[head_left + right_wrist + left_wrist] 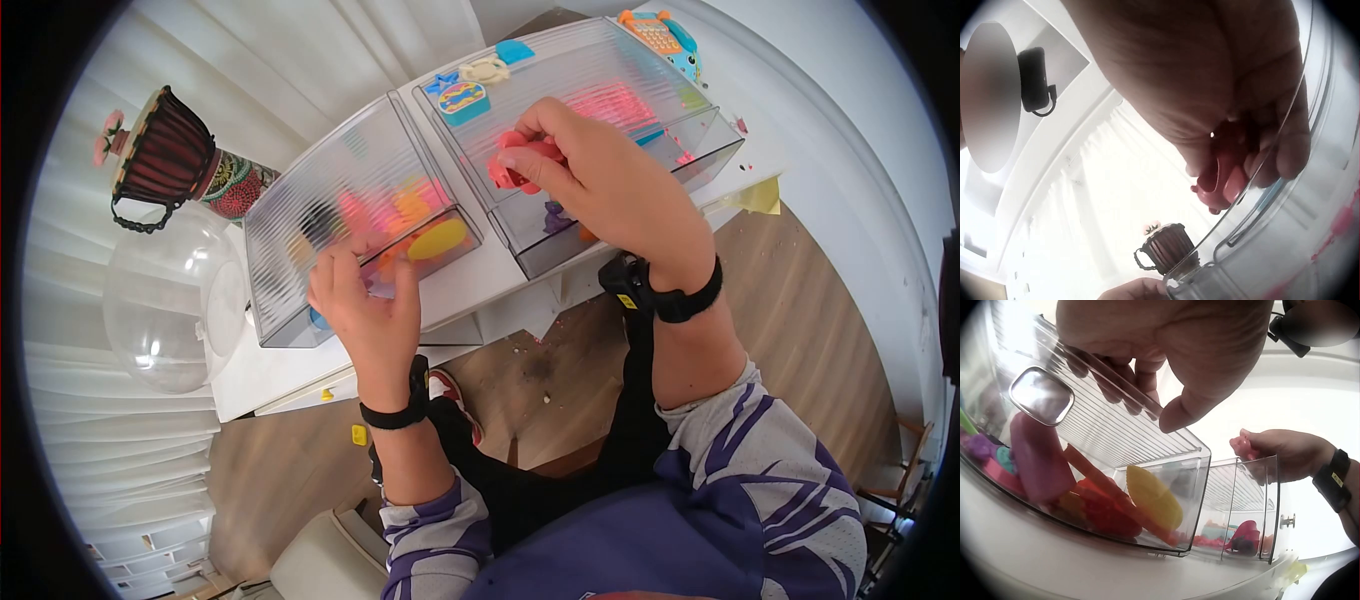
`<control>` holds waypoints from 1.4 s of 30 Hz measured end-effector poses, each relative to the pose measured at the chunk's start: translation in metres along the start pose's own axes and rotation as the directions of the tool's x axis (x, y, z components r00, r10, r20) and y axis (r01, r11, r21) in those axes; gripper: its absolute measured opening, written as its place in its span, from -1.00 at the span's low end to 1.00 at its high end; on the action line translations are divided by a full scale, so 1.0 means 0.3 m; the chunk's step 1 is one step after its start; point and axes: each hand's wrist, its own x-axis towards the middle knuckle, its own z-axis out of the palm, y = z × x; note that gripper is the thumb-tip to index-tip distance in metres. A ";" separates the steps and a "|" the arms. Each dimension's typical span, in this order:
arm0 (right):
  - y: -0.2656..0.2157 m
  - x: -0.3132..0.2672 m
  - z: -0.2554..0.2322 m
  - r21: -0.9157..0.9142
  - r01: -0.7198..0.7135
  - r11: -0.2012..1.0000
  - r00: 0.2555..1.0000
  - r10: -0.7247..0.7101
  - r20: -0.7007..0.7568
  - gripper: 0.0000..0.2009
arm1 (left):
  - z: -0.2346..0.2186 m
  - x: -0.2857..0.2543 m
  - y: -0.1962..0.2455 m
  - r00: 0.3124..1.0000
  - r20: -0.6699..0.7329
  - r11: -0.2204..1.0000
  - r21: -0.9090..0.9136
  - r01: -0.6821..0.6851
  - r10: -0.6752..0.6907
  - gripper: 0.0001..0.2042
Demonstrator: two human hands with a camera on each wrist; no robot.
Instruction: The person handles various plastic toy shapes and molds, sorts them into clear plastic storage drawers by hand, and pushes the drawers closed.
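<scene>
My right hand (pixel 600 165) pinches a small pinkish-red plastic toy (pixel 513 163) between thumb and fingers, above the right clear bin (pixel 545 245). In the right wrist view, the toy (pixel 1219 184) shows a hollow opening and small rounded knobs. My left hand (pixel 365 305) is at the front of the left clear bin (pixel 290 335). In the left wrist view, its thumb and fingers (pixel 1175 419) grip the front edge of the ribbed lid (pixel 1116 419). Inside lie a yellow oval piece (pixel 1154 500), a purple piece (pixel 1038 459) and several red and orange toys.
On the right bin's lid sit a blue toy with a yellow face (pixel 463 100), a blue star (pixel 440 83) and a cream ring-like piece (pixel 485 70). A toy phone (pixel 660 42) stands behind. At left are a clear dome (pixel 165 300) and a dark cup-shaped ornament (pixel 165 150).
</scene>
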 end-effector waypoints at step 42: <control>0.088 0.022 0.169 -0.418 0.369 0.830 0.906 -0.421 -0.037 -0.52 | -0.010 0.000 0.019 1.000 0.004 1.000 0.028 0.015 -0.015 -0.74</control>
